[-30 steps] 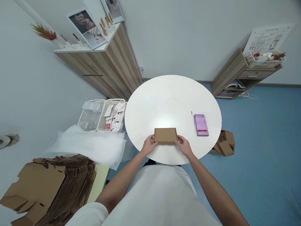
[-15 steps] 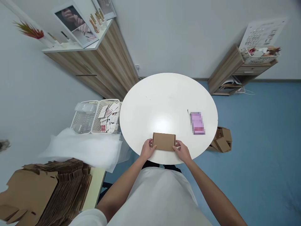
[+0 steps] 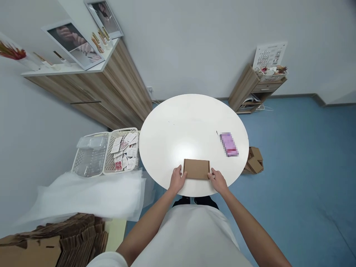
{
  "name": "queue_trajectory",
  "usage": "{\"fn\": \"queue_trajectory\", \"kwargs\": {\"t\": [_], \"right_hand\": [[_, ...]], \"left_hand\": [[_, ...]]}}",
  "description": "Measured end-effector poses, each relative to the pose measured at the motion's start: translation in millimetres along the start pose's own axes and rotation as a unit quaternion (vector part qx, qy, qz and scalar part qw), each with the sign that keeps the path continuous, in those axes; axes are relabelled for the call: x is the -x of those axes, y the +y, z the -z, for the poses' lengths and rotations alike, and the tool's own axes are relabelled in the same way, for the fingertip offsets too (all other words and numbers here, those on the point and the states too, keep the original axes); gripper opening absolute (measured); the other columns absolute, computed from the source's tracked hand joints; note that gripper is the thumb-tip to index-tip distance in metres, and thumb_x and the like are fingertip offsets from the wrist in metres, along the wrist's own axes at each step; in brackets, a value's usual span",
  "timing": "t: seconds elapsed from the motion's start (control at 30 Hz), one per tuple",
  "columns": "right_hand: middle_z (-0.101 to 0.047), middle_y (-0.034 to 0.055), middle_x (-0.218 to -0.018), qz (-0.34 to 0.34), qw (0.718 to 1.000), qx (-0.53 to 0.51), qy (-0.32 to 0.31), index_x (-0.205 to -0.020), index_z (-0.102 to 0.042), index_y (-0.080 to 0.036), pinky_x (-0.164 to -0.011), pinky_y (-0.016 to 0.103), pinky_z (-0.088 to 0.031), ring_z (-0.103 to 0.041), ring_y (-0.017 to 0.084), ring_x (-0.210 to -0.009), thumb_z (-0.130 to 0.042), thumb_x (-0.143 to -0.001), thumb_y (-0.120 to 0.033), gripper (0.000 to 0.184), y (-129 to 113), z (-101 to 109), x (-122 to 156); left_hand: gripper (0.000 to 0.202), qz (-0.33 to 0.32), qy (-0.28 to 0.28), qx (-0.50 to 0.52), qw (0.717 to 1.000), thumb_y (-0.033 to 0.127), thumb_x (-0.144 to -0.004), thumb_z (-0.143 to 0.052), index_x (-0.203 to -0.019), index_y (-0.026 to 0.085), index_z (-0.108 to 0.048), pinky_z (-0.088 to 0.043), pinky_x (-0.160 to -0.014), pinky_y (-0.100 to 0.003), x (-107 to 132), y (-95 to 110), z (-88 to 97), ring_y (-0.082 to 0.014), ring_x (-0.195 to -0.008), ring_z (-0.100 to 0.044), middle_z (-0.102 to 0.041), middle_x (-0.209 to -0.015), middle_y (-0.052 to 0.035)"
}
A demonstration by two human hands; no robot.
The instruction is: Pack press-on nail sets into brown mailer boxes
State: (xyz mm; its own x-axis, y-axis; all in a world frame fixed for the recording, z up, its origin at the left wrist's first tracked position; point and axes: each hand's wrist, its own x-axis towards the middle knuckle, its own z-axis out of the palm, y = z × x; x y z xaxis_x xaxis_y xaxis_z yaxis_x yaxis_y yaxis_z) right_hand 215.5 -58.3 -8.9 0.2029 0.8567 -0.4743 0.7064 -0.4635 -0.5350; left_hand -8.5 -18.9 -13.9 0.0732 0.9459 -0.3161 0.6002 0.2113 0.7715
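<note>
A flat brown cardboard box (image 3: 197, 169) lies closed near the edge of the round white table (image 3: 191, 129), between the fingers of both hands; the left hand (image 3: 177, 180) has its thumb on the near left corner, its other fingers loosely bent beside that end; the right hand (image 3: 218, 181) mirrors it, thumb at the near right corner, fingers curled just outside; I cannot tell whether either set actually grips the cardboard or only rests against it.

Beyond the right fingers, farther across the tabletop, lies a pixelated purple item (image 3: 229, 144); past it, below the table's edge, are folded brown cartons (image 3: 254, 160); well to the left of the left fingers stand two white baskets, the nearer basket (image 3: 109, 161) holding small printed cards (image 3: 124, 148), the farther one (image 3: 74, 162) holding clear plastic pieces (image 3: 91, 157); closer to the person than these, still left of the fingers, white translucent sheets (image 3: 94, 193) spread beside a stack of flattened cardboard (image 3: 83, 241); far ahead of the fingertips stand two wood-grain cabinets (image 3: 125, 89).
</note>
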Motion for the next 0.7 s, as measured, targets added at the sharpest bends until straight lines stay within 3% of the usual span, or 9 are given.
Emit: {"fn": "queue_trajectory", "kwargs": {"t": [0.17,0.33,0.53,0.7], "right_hand": [[-0.055,0.0045,-0.094,0.022,0.991,-0.126,0.039,-0.118,-0.042,-0.020,-0.070,0.030,-0.042,-0.054,0.015,-0.070,-0.044,-0.073,-0.036,0.048,5,-9,5],[-0.058,0.0027,-0.085,0.010,0.978,-0.205,0.047,-0.108,-0.047,-0.019,-0.063,0.029,-0.044,-0.055,0.013,-0.063,-0.048,-0.069,-0.031,0.041,5,-5,13],[-0.057,0.0007,-0.077,-0.022,0.969,-0.226,0.100,-0.107,-0.043,-0.021,-0.058,0.029,-0.044,-0.056,0.016,-0.063,-0.047,-0.071,-0.043,0.044,41,48,22],[-0.056,0.0007,-0.076,-0.050,0.963,-0.208,0.166,-0.112,-0.041,-0.019,-0.062,0.032,-0.042,-0.054,0.017,-0.064,-0.042,-0.074,-0.047,0.047,112,105,28]], "left_hand": [[0.047,-0.011,-0.019,0.015,1.000,0.029,-0.074,-0.051,-0.118,0.016,-0.043,-0.043,-0.073,-0.031,-2,3,-1.8,-0.0175,-0.083,-0.054,-0.052,-0.099,-0.0091],[0.045,-0.035,0.007,0.015,0.999,0.024,-0.074,-0.049,-0.118,0.017,-0.043,-0.043,-0.074,-0.032,0,19,-15.5,-0.0197,-0.090,-0.052,-0.050,-0.100,-0.0094],[0.046,-0.122,-0.010,-0.017,0.992,0.025,-0.078,-0.044,-0.123,0.021,-0.036,-0.044,-0.077,-0.032,-2,69,-58.6,-0.0184,-0.093,-0.049,-0.046,-0.104,-0.0079],[0.048,-0.171,-0.055,-0.060,0.982,0.026,-0.079,-0.043,-0.125,0.023,-0.033,-0.044,-0.079,-0.033,-1,144,-127.3,-0.0195,-0.097,-0.048,-0.041,-0.107,-0.0082]]}}
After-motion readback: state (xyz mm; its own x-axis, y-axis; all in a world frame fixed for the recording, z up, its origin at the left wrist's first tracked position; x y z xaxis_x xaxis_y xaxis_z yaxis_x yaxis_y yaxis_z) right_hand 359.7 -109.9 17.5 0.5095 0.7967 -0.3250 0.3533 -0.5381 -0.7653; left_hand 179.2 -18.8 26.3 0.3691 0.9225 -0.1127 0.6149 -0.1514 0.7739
